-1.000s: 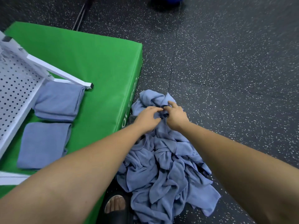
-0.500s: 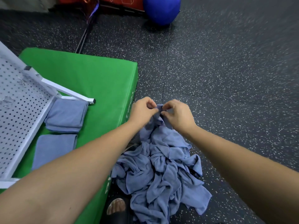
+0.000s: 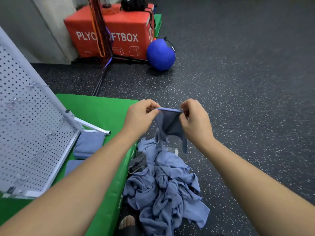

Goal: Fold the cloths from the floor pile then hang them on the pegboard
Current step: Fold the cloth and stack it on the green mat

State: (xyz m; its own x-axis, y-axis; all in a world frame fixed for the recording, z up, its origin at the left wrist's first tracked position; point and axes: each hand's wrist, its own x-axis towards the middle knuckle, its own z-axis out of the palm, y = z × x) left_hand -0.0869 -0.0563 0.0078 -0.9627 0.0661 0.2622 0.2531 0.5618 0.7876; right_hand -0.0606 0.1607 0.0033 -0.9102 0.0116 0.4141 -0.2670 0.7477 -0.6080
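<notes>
We see both hands raised above the floor pile (image 3: 162, 184), higher than a second ago, when they were down in the heap itself. The left hand (image 3: 141, 116) and right hand (image 3: 194, 120) each pinch the top hem of one blue cloth (image 3: 170, 123), the fingers (image 3: 150, 106) curled and clamped on the fabric. Half a second ago the hands were nearly touching; now they are drawn apart, and the hem runs taut between them. The cloth hangs down toward 6 o'clock, and its lower tail trails to the top of the pile (whether it is fully free of the heap we cannot tell).

The pile lies on the speckled floor (image 3: 247, 99), against the edge of the green mat (image 3: 102, 113) at its 9 o'clock. On the mat the white pegboard (image 3: 30, 125) leans at the hands' 9 o'clock, with two folded cloths (image 3: 88, 143) lying beside its frame, where they were before.

The view has tipped up: at 12 o'clock a blue ball (image 3: 161, 55) and a red box (image 3: 119, 31) now show in full. A sandalled foot (image 3: 127, 222) sits at 6 o'clock, touching the pile.
</notes>
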